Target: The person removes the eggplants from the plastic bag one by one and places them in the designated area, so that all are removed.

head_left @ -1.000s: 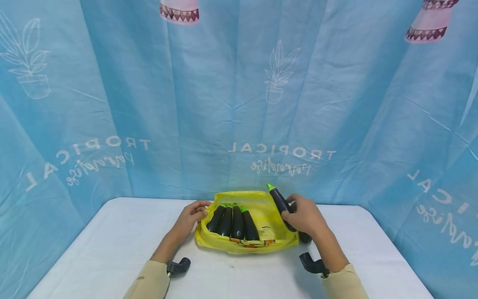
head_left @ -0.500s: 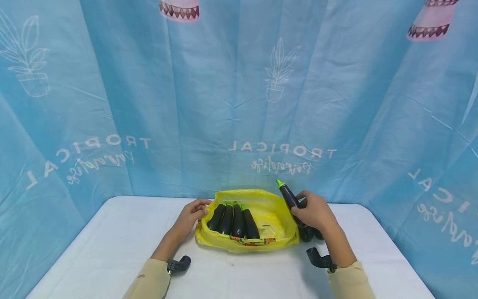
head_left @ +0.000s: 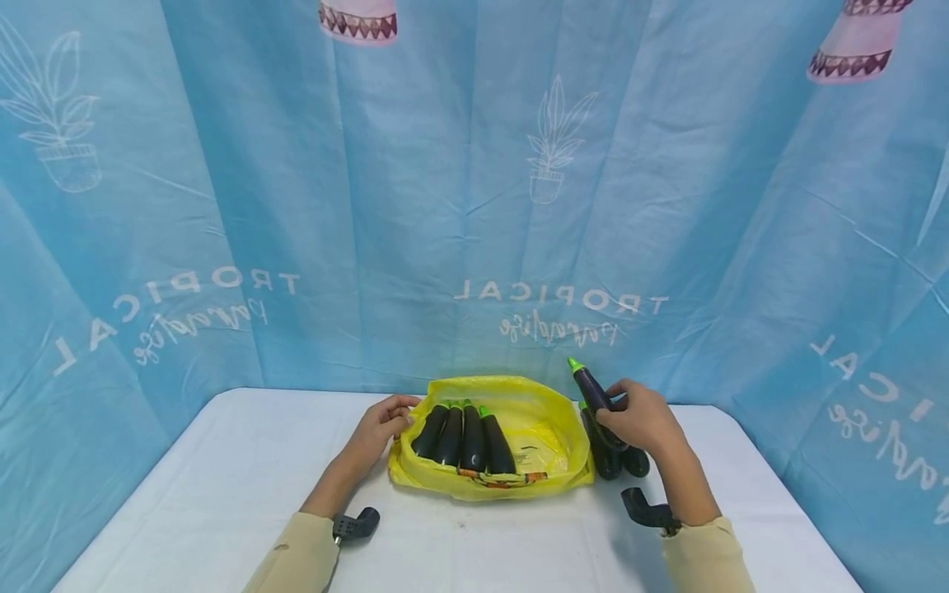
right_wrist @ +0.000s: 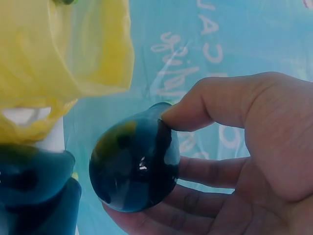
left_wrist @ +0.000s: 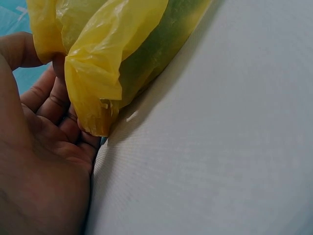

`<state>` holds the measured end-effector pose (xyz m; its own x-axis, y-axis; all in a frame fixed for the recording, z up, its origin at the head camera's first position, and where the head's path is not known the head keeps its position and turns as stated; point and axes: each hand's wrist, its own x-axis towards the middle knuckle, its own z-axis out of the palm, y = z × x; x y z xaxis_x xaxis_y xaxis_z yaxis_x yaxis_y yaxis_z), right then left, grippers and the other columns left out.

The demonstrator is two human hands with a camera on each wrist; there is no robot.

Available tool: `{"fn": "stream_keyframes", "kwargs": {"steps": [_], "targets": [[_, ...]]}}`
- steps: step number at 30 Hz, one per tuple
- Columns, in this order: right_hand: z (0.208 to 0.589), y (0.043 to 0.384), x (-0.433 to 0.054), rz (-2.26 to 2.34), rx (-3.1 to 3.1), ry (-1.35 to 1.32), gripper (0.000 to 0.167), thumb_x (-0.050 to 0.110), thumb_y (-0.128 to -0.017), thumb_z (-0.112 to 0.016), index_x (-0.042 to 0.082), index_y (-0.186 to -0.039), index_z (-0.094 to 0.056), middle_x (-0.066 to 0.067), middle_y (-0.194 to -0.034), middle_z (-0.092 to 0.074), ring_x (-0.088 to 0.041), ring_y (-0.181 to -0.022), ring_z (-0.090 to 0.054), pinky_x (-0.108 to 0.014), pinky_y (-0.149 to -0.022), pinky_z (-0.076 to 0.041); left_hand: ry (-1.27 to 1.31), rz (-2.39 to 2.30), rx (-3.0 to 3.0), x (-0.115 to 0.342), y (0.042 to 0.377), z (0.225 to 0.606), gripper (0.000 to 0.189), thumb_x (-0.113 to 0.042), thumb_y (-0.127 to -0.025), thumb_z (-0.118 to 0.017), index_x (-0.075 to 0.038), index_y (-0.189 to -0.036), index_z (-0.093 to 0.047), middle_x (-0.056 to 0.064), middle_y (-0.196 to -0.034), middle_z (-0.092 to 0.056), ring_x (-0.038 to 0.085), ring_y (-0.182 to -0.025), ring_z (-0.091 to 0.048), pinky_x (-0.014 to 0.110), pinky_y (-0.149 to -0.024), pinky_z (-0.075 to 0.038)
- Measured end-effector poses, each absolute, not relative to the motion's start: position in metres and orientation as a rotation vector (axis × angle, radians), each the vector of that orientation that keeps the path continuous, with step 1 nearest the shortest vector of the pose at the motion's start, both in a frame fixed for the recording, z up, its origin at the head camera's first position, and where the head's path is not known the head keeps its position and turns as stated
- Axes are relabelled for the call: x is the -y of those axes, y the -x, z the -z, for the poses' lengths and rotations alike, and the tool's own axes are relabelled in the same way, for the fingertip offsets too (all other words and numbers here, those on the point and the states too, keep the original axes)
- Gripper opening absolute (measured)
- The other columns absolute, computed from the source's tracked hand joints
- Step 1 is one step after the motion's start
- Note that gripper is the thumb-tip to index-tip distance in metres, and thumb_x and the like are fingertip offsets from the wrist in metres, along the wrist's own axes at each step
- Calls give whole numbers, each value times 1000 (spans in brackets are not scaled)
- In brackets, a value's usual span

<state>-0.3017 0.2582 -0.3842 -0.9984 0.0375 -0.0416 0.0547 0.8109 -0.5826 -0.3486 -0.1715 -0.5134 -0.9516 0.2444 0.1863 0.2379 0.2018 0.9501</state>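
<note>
A yellow plastic bag (head_left: 511, 492) lies with its mouth spread on the table, and several dark eggplants (head_left: 472, 441) with green stems rest side by side in its left part. My left hand (head_left: 376, 432) pinches the bag's left rim between thumb and finger, plainer in the left wrist view. In my right hand (head_left: 639, 420) is another eggplant (right_wrist: 134, 161), gripped between thumb and fingers, its green tip pointing up and away. It is right of the bag, above two eggplants (head_left: 608, 465) that lie beside the bag's right edge. My right hand partly hides those two.
A white cloth covers the table (head_left: 460, 548). Behind it hangs a blue printed curtain (head_left: 415, 247), close to the table's far edge. A black wrist mount (head_left: 356, 524) sits on each forearm.
My right hand has carried its eggplant to the right, from over the bag's right edge to outside it. The two eggplants beside the bag show more. My left hand stays still.
</note>
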Motion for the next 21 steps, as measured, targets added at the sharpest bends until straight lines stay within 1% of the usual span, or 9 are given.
{"fn": "stream_keyframes", "kwargs": {"steps": [6, 12, 21], "targets": [[384, 305, -271, 955, -2944, -90, 53, 24, -95, -70, -8, -136, -57, -29, -115, -70, -31, -86, -72, -48, -75, -62, -479, -1930, -2422, 172, 349, 514, 34, -11, -104, -57, -3, -136, -64, 10, -93, -58, 20, -81, -55, 29, -76, -48], [385, 308, -287, 951, -2952, -128, 52, 25, -96, -68, -8, -135, -56, -30, -117, -69, -32, -86, -72, -47, -73, -61, -468, -1919, -2444, 170, 351, 514, 33, -11, -103, -57, -5, -135, -65, 9, -93, -58, 20, -82, -55, 29, -77, -48], [390, 308, -304, 932, -2947, -167, 50, 23, -96, -67, -11, -132, -58, -29, -111, -70, -32, -84, -72, -48, -72, -60, -471, -1919, -2443, 170, 350, 516, 34, -11, -103, -57, -4, -136, -64, 9, -94, -59, 19, -81, -55, 29, -77, -48]]}}
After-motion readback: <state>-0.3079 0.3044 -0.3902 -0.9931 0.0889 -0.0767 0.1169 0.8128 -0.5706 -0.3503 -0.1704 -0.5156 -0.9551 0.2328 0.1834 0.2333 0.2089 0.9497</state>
